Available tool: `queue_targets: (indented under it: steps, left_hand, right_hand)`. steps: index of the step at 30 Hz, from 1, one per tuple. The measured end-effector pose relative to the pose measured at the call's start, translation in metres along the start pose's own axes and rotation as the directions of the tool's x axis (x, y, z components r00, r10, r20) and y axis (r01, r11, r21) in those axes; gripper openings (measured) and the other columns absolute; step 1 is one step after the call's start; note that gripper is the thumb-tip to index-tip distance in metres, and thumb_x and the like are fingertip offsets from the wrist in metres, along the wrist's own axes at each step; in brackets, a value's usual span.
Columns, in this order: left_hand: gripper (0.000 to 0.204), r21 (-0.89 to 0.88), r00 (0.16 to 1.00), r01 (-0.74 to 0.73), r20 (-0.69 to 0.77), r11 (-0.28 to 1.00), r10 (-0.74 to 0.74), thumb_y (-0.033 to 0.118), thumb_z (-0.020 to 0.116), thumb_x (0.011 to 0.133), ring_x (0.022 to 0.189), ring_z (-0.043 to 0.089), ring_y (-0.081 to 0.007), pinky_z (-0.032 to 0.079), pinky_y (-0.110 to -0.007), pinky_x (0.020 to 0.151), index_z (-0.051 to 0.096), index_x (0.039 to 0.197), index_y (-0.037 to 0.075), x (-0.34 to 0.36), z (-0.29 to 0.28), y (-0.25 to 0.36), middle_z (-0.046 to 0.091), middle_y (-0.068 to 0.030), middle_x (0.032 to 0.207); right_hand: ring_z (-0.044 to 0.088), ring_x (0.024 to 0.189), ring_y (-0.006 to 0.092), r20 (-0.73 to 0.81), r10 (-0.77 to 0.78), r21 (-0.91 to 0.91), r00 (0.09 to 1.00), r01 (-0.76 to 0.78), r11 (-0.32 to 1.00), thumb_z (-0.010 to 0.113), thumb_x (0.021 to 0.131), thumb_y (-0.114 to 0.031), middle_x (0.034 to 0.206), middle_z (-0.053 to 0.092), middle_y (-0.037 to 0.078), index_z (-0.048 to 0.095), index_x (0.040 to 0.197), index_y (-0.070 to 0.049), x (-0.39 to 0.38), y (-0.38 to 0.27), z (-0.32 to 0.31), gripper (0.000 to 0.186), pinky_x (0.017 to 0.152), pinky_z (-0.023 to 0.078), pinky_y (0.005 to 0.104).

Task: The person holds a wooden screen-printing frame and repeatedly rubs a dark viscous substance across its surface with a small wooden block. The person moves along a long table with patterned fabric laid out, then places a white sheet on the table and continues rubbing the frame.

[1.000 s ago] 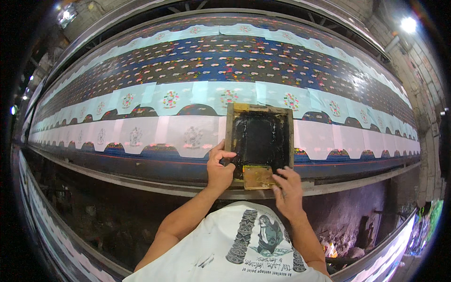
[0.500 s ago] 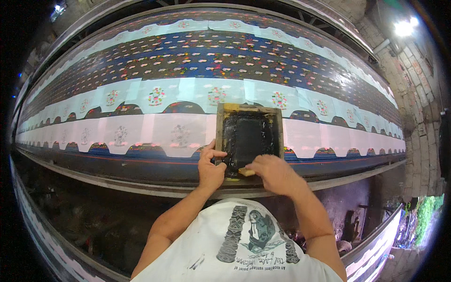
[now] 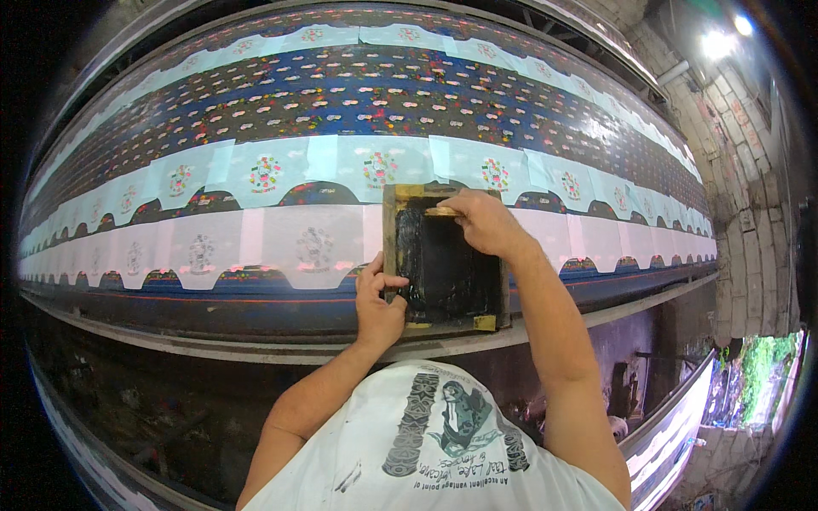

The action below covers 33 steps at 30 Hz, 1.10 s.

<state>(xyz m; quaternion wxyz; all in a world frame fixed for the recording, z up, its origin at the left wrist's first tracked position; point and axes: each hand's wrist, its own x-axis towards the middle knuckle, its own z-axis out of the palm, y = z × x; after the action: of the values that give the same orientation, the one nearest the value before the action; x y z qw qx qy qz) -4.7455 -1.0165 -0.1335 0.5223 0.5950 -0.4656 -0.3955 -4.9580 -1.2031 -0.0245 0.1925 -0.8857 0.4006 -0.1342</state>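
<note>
A wooden screen printing frame (image 3: 389, 226) lies over the row of pink cloth pieces (image 3: 285, 230), its mesh coated with black ink (image 3: 447, 264). My left hand (image 3: 379, 311) grips the frame's left side, with index finger and thumb bent over the edge. At the frame's far end, my right hand (image 3: 488, 225) is closed on a squeegee (image 3: 445, 210), mostly hidden under the fingers. To the left of the frame, the nearest pink piece bears a dark outline print (image 3: 314, 248). Under the frame, the cloth is hidden.
Light blue pieces (image 3: 230, 179) with coloured prints form a row just beyond the pink one. The long dark printing table (image 3: 213, 307) has a raised rail (image 3: 307, 347) along its near side. A block wall (image 3: 741, 255) stands at right, and a lamp (image 3: 718, 43) shines above.
My right hand has moved the squeegee from the frame's near end to its far end. My left hand keeps its grip on the frame. The whole view has shifted slightly.
</note>
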Motion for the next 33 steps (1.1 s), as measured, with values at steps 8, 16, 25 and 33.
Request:
queue_targets:
  steps: [8,16,25,33]
  left_hand:
    - [0.039,0.032,0.998,-0.068,0.01,0.997,0.068,-0.016,0.068,0.075,0.154,0.049,-0.0445,0.037,-0.05,0.129,0.078,0.104,0.008,0.001,0.0,0.0,0.053,-0.0277,0.163]
    - [0.038,-0.01,0.996,-0.087,0.002,0.996,0.087,-0.015,0.068,0.077,0.152,0.051,-0.0433,0.038,-0.048,0.128,0.077,0.105,0.008,0.003,0.0,-0.001,0.056,-0.0264,0.161]
    - [0.035,-0.103,0.993,-0.108,-0.053,0.989,0.103,-0.016,0.064,0.077,0.151,0.057,-0.0382,0.05,-0.043,0.118,0.076,0.104,0.004,0.003,0.007,-0.004,0.054,-0.029,0.165]
    - [0.032,-0.222,0.991,-0.136,-0.027,0.965,0.133,-0.017,0.067,0.08,0.141,0.065,-0.0297,0.054,-0.035,0.108,0.076,0.104,0.003,0.001,0.098,0.037,0.053,-0.0272,0.165]
  right_hand:
    - [0.068,0.107,0.038,-0.012,-0.032,-0.067,0.999,0.031,0.997,0.069,0.084,0.002,0.109,0.072,0.014,0.078,0.13,-0.009,-0.072,-0.056,0.022,0.048,0.097,0.054,0.05]
    - [0.065,0.109,0.0363,-0.009,0.01,-0.102,1.0,-0.01,0.995,0.073,0.083,-0.002,0.121,0.071,0.015,0.075,0.135,-0.006,-0.139,-0.112,0.037,0.052,0.096,0.052,0.0485]
    - [0.053,0.148,0.042,-0.288,0.199,0.107,0.937,-0.175,0.979,0.086,0.091,-0.018,0.151,0.063,0.016,0.074,0.138,-0.01,-0.203,-0.09,0.034,0.05,0.121,0.044,0.0568]
    - [0.066,0.136,0.0361,-0.408,0.581,0.611,0.704,-0.263,0.747,0.077,0.1,-0.005,0.143,0.073,0.018,0.075,0.137,-0.004,-0.282,0.005,0.026,0.036,0.12,0.048,0.0461]
